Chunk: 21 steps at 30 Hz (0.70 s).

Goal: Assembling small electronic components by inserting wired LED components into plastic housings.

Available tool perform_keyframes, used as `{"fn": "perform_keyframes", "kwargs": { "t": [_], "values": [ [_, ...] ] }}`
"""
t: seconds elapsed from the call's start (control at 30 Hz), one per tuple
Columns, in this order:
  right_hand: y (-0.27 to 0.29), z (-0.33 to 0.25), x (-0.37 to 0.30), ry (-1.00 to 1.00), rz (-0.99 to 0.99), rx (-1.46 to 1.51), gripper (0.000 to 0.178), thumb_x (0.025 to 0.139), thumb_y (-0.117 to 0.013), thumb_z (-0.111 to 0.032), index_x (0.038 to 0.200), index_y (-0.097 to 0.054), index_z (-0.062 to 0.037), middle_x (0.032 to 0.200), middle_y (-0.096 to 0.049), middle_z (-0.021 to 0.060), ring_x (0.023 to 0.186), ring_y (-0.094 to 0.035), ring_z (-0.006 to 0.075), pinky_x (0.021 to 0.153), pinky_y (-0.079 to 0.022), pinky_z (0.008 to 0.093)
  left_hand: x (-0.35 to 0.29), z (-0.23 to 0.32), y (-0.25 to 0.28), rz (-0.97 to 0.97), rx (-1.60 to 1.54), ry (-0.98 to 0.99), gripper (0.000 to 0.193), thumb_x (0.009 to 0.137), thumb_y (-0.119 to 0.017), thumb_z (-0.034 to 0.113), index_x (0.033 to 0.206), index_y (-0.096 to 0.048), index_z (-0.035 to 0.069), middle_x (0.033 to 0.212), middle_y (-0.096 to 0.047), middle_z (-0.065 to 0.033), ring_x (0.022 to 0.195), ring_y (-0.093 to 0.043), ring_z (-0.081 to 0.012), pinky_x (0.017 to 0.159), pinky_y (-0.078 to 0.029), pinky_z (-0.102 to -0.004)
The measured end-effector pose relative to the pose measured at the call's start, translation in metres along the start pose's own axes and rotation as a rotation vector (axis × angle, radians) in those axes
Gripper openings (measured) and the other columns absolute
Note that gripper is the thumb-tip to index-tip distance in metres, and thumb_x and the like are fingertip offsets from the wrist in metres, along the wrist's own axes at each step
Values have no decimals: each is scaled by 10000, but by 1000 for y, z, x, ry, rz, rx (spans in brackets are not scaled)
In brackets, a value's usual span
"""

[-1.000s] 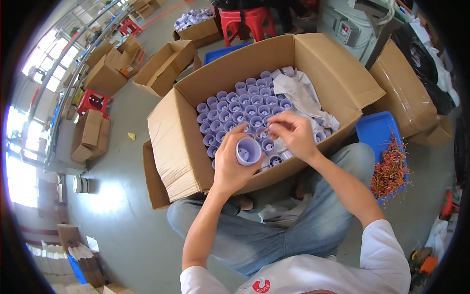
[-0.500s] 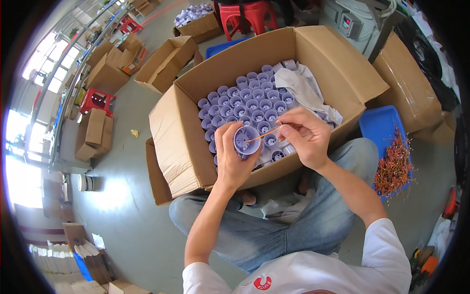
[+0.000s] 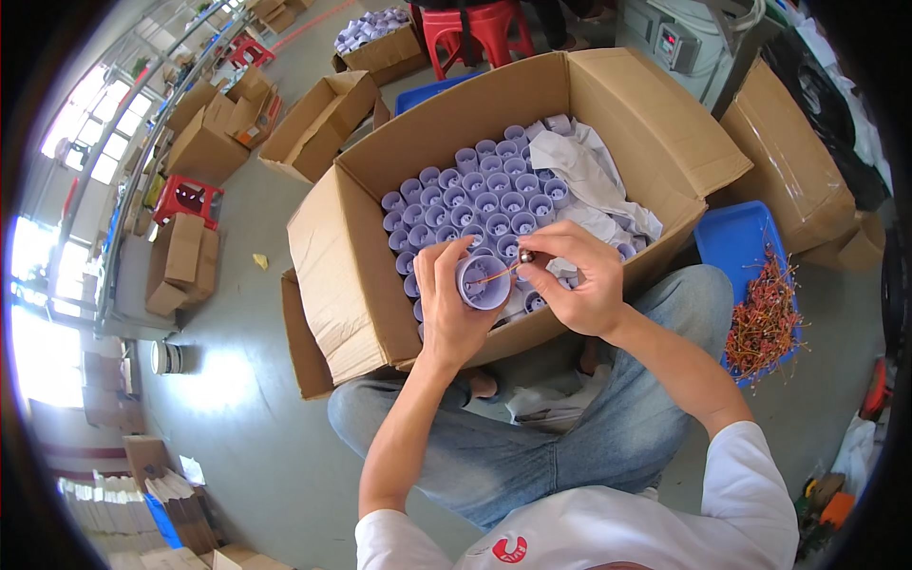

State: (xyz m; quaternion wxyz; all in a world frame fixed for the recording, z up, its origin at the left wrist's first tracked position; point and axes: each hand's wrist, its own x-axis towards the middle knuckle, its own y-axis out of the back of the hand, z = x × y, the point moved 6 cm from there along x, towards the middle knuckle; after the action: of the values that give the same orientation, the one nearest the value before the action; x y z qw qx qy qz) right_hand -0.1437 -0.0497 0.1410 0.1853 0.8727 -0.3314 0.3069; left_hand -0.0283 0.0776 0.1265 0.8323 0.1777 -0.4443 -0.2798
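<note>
A pale purple plastic cup (image 3: 475, 296) is held by my left hand (image 3: 442, 313), its fingers wrapped round the side and its open mouth facing up. Out of the cup runs a thin orange-red wire (image 3: 497, 276). My right hand (image 3: 584, 290) pinches the wire's outer end at the cup's right rim, where a small shiny dark piece (image 3: 525, 256) shows between the fingertips. Both hands are over the near edge of a large cardboard box (image 3: 337, 275). Rows of similar purple cups (image 3: 489, 202) stand inside it, with crumpled white paper (image 3: 584, 176) at the right.
Beside my right knee lies a blue tray (image 3: 727, 237) heaped with red and yellow wires (image 3: 763, 323). Other cardboard boxes (image 3: 318, 123) stand ahead to the left. Beyond the large box are a red stool (image 3: 475, 28) and a grey machine (image 3: 689, 47).
My right hand has come down and left, closer to the cup. Less wire now shows between cup and fingers, and the small dark piece has come into sight. My left hand still holds the cup.
</note>
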Motion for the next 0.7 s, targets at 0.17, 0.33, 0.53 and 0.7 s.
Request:
{"fn": "perform_keyframes", "kwargs": {
  "t": [0.17,0.33,0.53,0.7],
  "values": [
    [-16,0,-6,-1,-113,-104,234,699,-802,9,920,-727,-6,1014,-652,139,927,-641,263,814,-525,346,-1,3,-6,-21,41,-30,509,573,-816,19,1038,-611,51,1083,-556,-133,995,-518,-333,851,-444,-421],
    [-27,5,-10,-41,-165,-182,215,679,-792,-3,885,-748,-48,1193,-591,136,1089,-577,278,966,-454,398,-1,9,-10,-33,16,-109,492,561,-755,-23,1023,-596,38,1038,-615,-117,985,-568,-329,848,-449,-422],
    [-29,8,-11,-130,-188,-198,215,687,-788,-6,896,-751,-39,1184,-604,133,1070,-590,268,922,-477,382,-4,6,-14,-25,-69,-110,496,542,-731,-67,1009,-587,14,951,-627,-139,850,-609,-331,724,-499,-400],
    [-28,2,-9,-93,-180,-179,198,698,-784,-6,892,-754,-26,1172,-617,121,1079,-595,268,895,-496,372,-5,7,-12,-16,-67,-100,502,548,-742,-71,1016,-583,15,941,-627,-144,817,-611,-331,704,-512,-395]
  ]
}}
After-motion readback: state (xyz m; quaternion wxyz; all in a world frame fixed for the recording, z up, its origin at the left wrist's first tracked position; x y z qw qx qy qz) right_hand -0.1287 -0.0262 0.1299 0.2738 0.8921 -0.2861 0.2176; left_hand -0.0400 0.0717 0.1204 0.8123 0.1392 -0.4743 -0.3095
